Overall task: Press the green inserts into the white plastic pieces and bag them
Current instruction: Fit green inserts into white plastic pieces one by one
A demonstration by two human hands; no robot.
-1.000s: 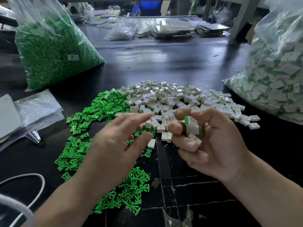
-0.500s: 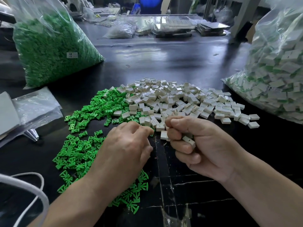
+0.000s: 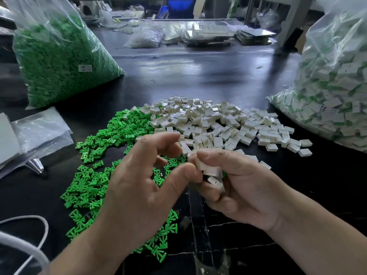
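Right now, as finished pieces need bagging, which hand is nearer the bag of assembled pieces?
Right. The right hand, gripping white pieces, is left of that bag; the left hand is farther left, over the loose green inserts.

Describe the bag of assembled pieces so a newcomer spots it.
On the dark table, loose white pieces lie heaped mid-table. The bag of assembled pieces stands right of that heap: clear plastic, packed with white blocks showing green, unlike the all-green bag far left.

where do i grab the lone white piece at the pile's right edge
Pinch the lone white piece across two opposite side walls, coming down from above and the right: it lies flat, with bare table on its near and right sides.
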